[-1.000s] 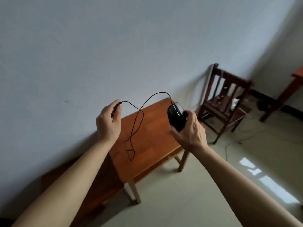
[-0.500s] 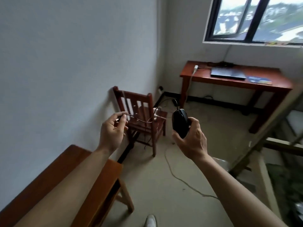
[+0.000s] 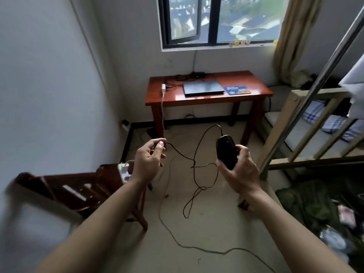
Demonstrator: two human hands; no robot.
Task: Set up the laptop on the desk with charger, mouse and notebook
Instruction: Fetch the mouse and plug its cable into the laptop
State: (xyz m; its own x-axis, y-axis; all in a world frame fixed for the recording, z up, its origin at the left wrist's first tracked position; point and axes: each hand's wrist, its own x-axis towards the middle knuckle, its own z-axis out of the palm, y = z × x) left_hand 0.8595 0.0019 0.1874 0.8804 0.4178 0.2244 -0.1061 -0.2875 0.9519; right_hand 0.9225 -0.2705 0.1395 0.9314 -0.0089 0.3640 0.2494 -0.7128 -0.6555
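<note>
My right hand [image 3: 239,168] grips a black wired mouse [image 3: 226,151], held upright in front of me. Its thin black cable [image 3: 195,170] loops down between my hands, and my left hand [image 3: 148,160] pinches the plug end. Ahead under the window stands the red-brown desk [image 3: 254,80]. On it lies a shut dark laptop [image 3: 202,87], with a blue notebook [image 3: 237,90] to its right. A white charger [image 3: 163,88] rests at the desk's left edge, its white cord hanging down to the floor.
A dark wooden chair [image 3: 78,186] stands low left, with a white adapter [image 3: 124,170] on it. A bunk bed frame [image 3: 307,123] and metal pole fill the right side. Loose cords trail over the floor [image 3: 197,249]. Clutter lies at lower right.
My view has swung right from the small wooden table and chair to face the desk under the window. Both hands keep the mouse and its cable, which now hangs free.
</note>
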